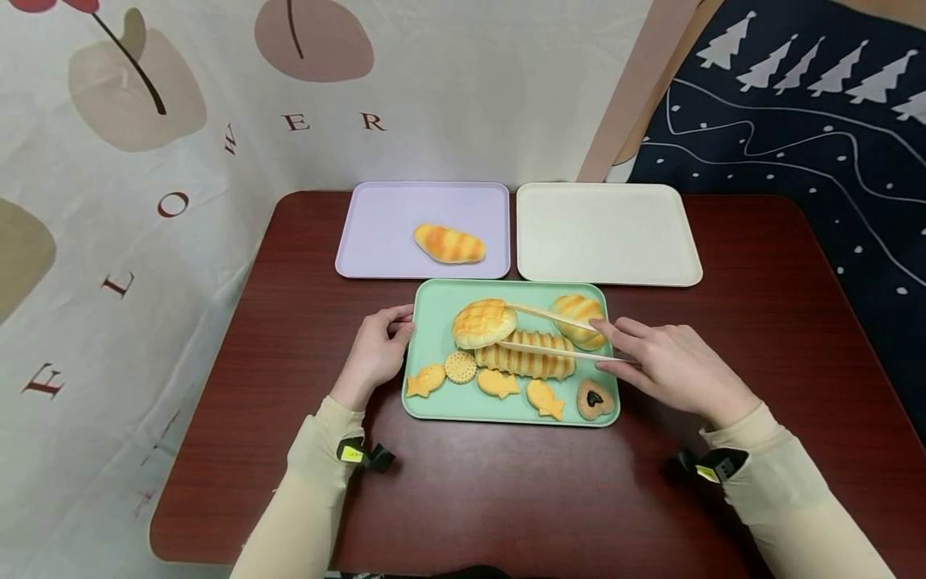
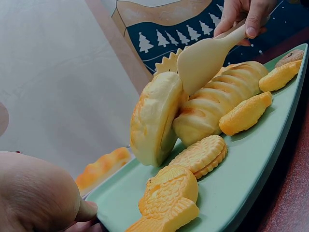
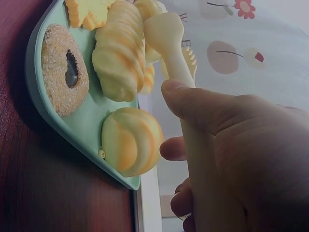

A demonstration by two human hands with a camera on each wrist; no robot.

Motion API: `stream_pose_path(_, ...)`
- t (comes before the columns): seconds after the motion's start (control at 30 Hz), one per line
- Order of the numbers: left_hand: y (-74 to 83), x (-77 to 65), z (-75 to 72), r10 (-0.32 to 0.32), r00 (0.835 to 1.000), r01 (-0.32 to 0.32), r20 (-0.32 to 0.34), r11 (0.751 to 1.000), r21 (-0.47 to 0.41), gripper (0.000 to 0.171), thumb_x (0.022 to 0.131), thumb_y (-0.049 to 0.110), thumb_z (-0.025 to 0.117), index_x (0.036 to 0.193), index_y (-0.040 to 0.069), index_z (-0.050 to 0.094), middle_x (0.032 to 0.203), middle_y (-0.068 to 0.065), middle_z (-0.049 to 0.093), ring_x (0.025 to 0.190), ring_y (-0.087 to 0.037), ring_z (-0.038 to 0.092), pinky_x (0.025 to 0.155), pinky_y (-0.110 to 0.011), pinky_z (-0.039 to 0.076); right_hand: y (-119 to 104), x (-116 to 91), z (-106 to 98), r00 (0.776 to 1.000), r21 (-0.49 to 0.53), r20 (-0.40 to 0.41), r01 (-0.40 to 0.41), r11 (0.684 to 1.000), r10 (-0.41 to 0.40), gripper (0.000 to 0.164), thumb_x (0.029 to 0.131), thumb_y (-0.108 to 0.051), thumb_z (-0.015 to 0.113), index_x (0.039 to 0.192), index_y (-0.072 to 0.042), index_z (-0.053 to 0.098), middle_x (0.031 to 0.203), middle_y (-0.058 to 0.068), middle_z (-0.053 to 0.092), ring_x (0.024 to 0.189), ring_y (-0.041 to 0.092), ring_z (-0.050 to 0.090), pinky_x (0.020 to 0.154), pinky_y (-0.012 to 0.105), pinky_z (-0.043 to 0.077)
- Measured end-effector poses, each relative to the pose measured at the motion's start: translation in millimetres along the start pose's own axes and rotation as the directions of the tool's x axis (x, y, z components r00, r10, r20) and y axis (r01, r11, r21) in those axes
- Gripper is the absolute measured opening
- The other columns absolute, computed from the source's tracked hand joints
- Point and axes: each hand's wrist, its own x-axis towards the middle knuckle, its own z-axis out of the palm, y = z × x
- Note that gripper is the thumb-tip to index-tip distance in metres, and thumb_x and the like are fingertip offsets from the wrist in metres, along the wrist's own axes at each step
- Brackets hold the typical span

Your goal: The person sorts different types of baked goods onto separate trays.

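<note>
My left hand [image 1: 378,354] pinches the left rim of a green tray [image 1: 448,408], thumb on the edge. My right hand [image 1: 669,366] grips cream tongs [image 1: 542,349], one tip spoon-shaped, the other toothed. Their spread tips reach the right side of a round golden bun [image 1: 481,323]; in the left wrist view this bun [image 2: 152,118] stands tilted on its side. Under the tongs lies a long ridged loaf [image 1: 524,367]. A striped roll [image 3: 130,142] sits at the tray's far right corner. Along the near side are fish-shaped biscuits [image 1: 499,383], a round cookie [image 1: 460,367] and a heart-shaped cookie [image 1: 585,396].
Behind the green tray, a lilac tray [image 1: 383,233] carries a croissant-like bread [image 1: 448,244]. Beside it on the right lies a cream tray [image 1: 608,233]. All stand on a dark red-brown table [image 1: 470,490], with a printed cloth [image 1: 463,96] hanging behind.
</note>
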Motion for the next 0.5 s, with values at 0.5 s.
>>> stream_pose_path(0.5,0.0,-0.3,-0.8,-0.003,1.000,0.003,0.004,1.000,-0.005,0.033,0.101,0.010,0.054,0.132,0.003,0.060,0.119,-0.011,0.064,0.104,-0.024,0.060,0.086,-0.038,0.050,2.2,2.6,0.3,0.995,-0.017,-0.061,0.072,0.997,-0.073,0.036,0.091,-0.032,0.069,0.124,-0.018,0.069,0.077,-0.018,0.043,0.044,-0.001,0.028,0.042,0.020,0.027)
